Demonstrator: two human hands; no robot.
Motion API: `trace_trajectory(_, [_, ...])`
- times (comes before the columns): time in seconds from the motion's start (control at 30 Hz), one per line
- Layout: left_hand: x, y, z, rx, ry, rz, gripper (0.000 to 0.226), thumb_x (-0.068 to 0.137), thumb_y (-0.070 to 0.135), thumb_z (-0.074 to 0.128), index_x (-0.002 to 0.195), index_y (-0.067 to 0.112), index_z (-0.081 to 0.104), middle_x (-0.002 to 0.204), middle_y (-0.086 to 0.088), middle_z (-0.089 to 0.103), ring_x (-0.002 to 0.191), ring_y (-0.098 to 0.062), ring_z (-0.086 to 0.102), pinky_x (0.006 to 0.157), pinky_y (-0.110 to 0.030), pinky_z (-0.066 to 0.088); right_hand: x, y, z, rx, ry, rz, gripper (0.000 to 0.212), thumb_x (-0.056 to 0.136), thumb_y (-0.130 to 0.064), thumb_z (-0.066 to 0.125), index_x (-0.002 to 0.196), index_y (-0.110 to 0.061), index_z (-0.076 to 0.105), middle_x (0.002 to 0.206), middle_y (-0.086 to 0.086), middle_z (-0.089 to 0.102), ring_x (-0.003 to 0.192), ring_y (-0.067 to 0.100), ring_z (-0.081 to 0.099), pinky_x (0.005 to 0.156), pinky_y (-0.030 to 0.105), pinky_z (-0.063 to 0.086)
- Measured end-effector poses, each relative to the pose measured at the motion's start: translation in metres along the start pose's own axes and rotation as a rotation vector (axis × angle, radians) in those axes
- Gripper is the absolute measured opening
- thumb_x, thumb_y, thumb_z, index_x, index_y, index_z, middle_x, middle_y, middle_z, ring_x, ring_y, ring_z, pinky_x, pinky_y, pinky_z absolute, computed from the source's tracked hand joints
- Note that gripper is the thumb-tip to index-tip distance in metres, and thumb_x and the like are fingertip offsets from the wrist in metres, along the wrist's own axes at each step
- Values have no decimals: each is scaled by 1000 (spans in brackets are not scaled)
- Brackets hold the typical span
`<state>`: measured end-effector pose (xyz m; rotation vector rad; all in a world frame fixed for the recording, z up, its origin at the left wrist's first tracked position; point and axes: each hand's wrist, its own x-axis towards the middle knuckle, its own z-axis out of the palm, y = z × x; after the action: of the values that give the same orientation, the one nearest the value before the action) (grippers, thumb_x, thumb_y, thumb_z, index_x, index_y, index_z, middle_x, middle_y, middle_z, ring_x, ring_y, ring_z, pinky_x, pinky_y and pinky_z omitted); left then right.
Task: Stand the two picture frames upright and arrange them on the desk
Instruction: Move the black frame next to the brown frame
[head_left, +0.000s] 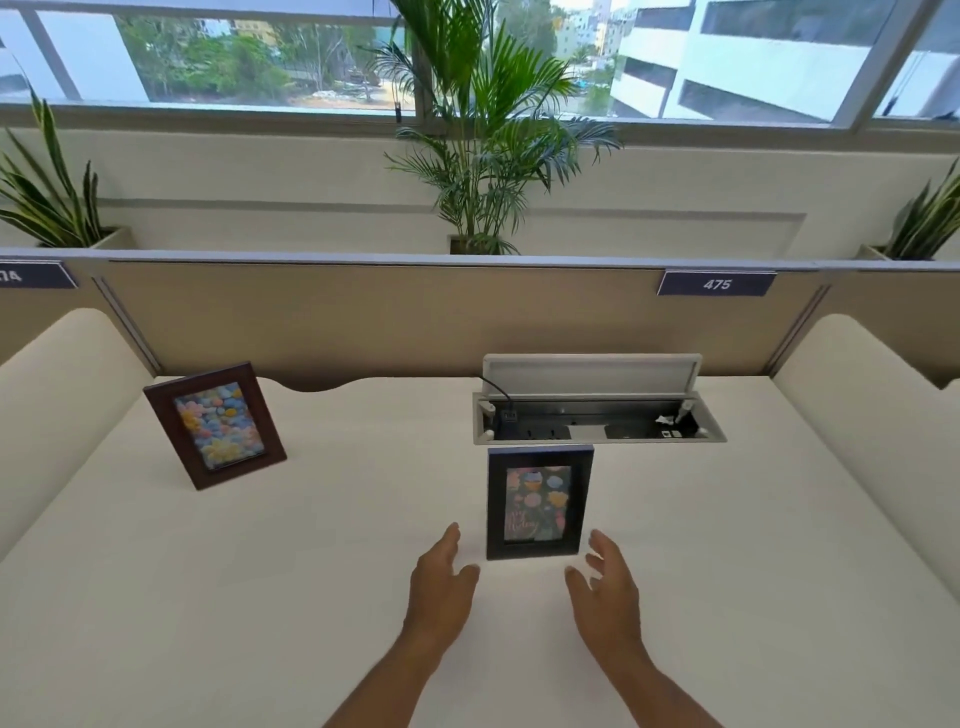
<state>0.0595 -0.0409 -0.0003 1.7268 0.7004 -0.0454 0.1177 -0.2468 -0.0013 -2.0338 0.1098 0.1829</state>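
Note:
A brown wooden picture frame (214, 426) with a pastel picture stands upright on the white desk (260, 597), at the back left, turned slightly to the right. A black picture frame (538, 501) with a dark floral picture stands upright near the desk's middle, just in front of the cable box. My left hand (441, 582) hovers open a little to the left of and below the black frame, apart from it. My right hand (608, 587) is open just below the frame's lower right corner, not touching it.
An open cable box (597, 415) with a raised lid and a black cable is sunk into the desk behind the black frame. A beige partition (363, 312) with a "475" label runs along the back. White side dividers flank the desk; potted plants stand beyond.

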Motion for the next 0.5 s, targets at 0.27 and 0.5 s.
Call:
trace_trajectory(0.27, [3, 10, 32, -11, -65, 43, 74, 99, -1, 62, 161, 31, 39, 151, 13, 58, 128, 1, 55, 107, -17, 44, 20, -13, -9, 32, -203, 96, 71, 102, -12, 62, 163, -21, 28, 164, 6, 41, 149, 26, 42, 121, 44, 38])
trace_trajectory(0.5, [1, 8, 36, -7, -74, 35, 79, 97, -1, 61, 163, 35, 34, 144, 21, 57, 135, -6, 54, 113, -21, 43, 21, -13, -2, 47, -223, 66, 67, 99, -5, 62, 159, -20, 37, 153, 2, 55, 141, 24, 50, 119, 48, 41])
